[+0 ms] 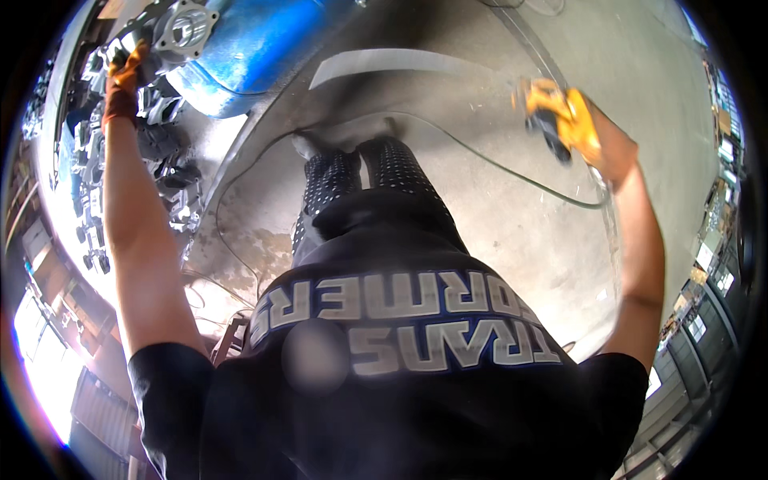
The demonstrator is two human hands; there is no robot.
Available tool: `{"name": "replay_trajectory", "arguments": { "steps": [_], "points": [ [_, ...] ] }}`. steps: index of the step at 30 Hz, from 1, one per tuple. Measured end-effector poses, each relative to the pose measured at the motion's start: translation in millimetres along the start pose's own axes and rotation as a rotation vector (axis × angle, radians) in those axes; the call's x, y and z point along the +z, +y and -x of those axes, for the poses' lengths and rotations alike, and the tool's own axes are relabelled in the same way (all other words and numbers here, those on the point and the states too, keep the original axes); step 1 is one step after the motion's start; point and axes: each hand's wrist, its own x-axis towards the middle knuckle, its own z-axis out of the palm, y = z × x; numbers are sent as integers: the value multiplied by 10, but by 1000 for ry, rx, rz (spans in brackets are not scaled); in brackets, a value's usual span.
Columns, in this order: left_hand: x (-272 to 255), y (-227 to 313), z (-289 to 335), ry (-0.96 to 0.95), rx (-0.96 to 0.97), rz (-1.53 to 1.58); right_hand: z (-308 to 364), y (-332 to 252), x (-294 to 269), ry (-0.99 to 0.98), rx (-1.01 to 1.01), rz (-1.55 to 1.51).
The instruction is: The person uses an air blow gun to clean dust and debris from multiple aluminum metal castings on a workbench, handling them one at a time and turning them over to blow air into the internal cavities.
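At the upper left, my left hand [126, 74], in an orange work glove, is closed on a grey metal casting [160, 44]. A round flange [187, 30] with a central bore and bolt holes faces up on that casting. Far to the right, over the floor, my right hand [570, 120] wears a yellow-orange glove. Its fingers are wrapped around a dark hand-held tool [549, 134], blurred so that its exact kind does not show. A thin green hose [512, 166] curves across the floor and rises toward my right wrist.
Several more grey castings [160, 140] crowd the work surface at the left. Beside them stands a blue drum [248, 52]. A pale curved strip [392, 64] lies on the concrete floor [512, 232] ahead of my feet. Shelving with boxes [704, 256] lines the far right.
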Motion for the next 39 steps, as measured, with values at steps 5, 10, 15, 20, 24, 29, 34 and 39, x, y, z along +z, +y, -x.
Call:
{"name": "replay_trajectory", "arguments": {
  "steps": [5, 10, 15, 20, 24, 29, 34, 39],
  "points": [
    [-393, -273, -125, -91, 31, 106, 40, 848, -769, -307, 436, -452],
    [-33, 280, 381, 24, 100, -62, 228, 216, -864, -515, 57, -354],
    [-15, 264, 468, 122, 136, -180, -103, -193, -352, -449, 159, -99],
    [70, -63, 554, 181, 180, 27, -752, -821, 481, -288, 180, -551],
    [287, 275, 638, 159, 216, -48, -1532, -884, 1314, 183, -941, -73],
    [52, -145, 492, 217, 101, 603, -1532, -1198, 1624, -141, -429, -617],
    [669, 1137, 1102, 380, 52, 24, -1509, -1163, 1694, 47, -335, -497],
    [407, 360, 662, 313, 29, 292, -1299, -1383, 1539, 203, -537, -96]
  ]
}}
